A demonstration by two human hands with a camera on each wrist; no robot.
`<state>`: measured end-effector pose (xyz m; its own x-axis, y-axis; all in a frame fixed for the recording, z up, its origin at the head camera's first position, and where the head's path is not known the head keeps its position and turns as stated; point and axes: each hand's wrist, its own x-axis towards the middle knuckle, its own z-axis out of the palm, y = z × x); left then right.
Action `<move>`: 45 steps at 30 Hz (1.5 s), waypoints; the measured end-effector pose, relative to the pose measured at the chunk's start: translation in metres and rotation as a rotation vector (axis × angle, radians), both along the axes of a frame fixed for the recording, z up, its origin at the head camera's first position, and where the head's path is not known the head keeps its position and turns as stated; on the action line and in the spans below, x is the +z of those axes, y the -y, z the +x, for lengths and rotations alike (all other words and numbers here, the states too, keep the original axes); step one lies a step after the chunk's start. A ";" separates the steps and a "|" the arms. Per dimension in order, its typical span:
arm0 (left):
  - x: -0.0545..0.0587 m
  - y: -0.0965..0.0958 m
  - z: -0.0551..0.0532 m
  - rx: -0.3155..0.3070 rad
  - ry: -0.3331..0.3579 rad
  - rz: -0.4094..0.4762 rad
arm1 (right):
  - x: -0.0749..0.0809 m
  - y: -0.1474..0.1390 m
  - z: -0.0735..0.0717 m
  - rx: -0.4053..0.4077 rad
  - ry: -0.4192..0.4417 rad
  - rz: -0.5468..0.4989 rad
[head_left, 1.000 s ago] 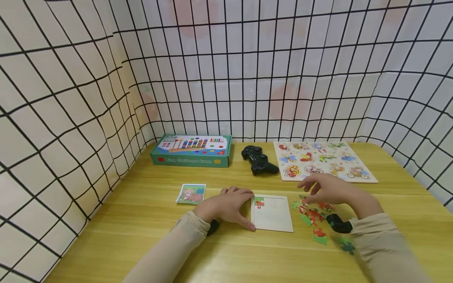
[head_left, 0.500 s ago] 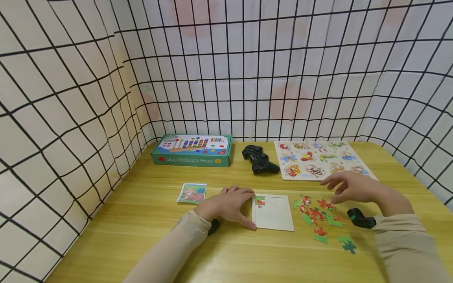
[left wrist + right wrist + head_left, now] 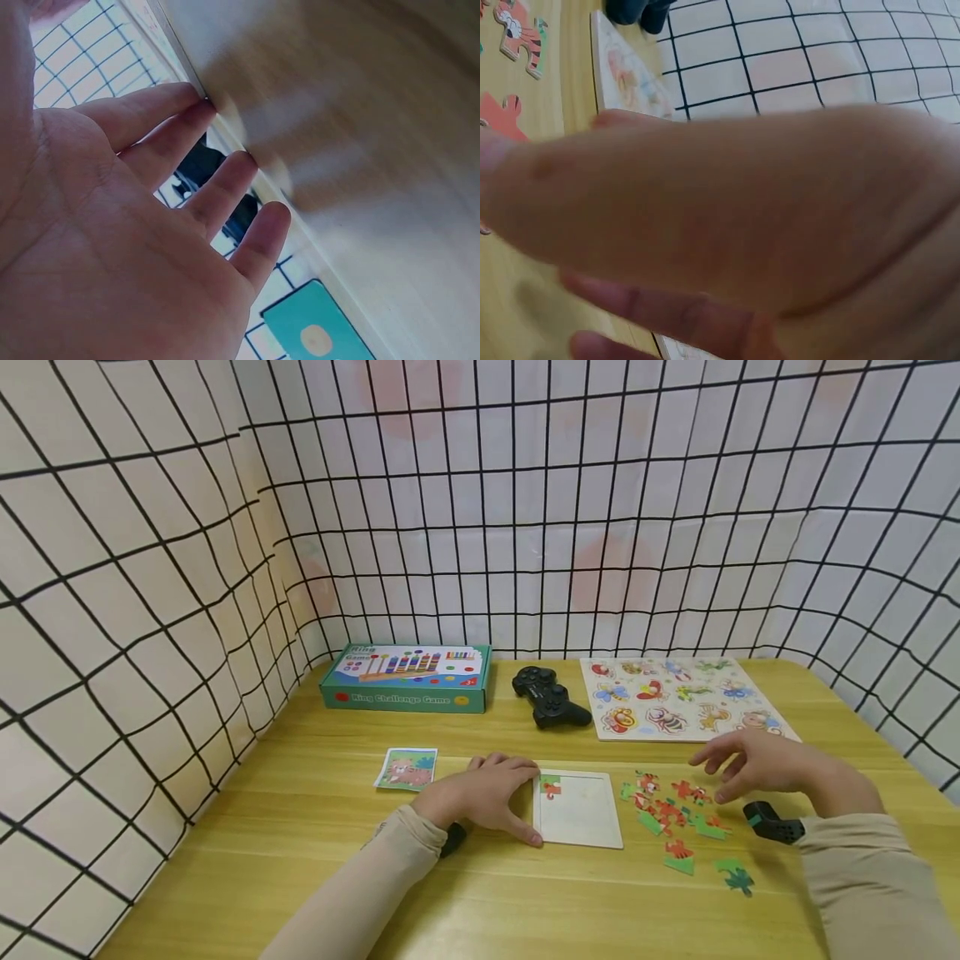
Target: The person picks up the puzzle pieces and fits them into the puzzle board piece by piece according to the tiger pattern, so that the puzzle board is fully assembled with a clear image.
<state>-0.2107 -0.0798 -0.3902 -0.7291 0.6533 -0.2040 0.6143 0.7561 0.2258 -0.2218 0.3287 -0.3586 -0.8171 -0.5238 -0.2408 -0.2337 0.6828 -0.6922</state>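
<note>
My left hand (image 3: 491,795) rests at the left edge of a white puzzle tray (image 3: 581,818), thumb near its lower left corner and fingers near the upper one. One corner piece (image 3: 551,785), green and red, lies in the tray's upper left. In the left wrist view the fingertips (image 3: 271,217) rest along the table beside the tray's edge. To the right is a loose heap of red and green jigsaw pieces (image 3: 667,814). My right hand (image 3: 776,770) hovers at the heap's right side, fingers loosely bent, with nothing seen between them. Its thumb fills much of the right wrist view.
A small picture card (image 3: 407,769) lies left of my left hand. Farther back stand a green game box (image 3: 405,679), a black game controller (image 3: 551,697) and a wooden insect board (image 3: 678,697). Gridded cloth walls (image 3: 525,510) surround the table.
My right hand has moved right, from above the middle of the heap to its right side, uncovering more pieces. The left hand and the tray have stayed in place.
</note>
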 end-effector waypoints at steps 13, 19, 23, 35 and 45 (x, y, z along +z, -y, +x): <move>0.001 0.000 0.000 -0.008 -0.007 -0.001 | -0.013 0.016 0.016 0.074 0.036 0.066; -0.001 0.001 0.000 0.000 0.001 0.005 | -0.015 0.024 0.022 0.055 0.024 0.050; -0.002 0.000 0.000 0.004 -0.001 0.010 | -0.014 0.024 0.023 0.052 0.012 0.055; -0.003 0.000 -0.001 0.006 0.001 0.010 | -0.016 0.023 0.022 0.068 -0.006 0.084; 0.000 0.000 0.000 0.015 0.003 -0.001 | -0.009 0.020 0.016 0.098 0.029 0.090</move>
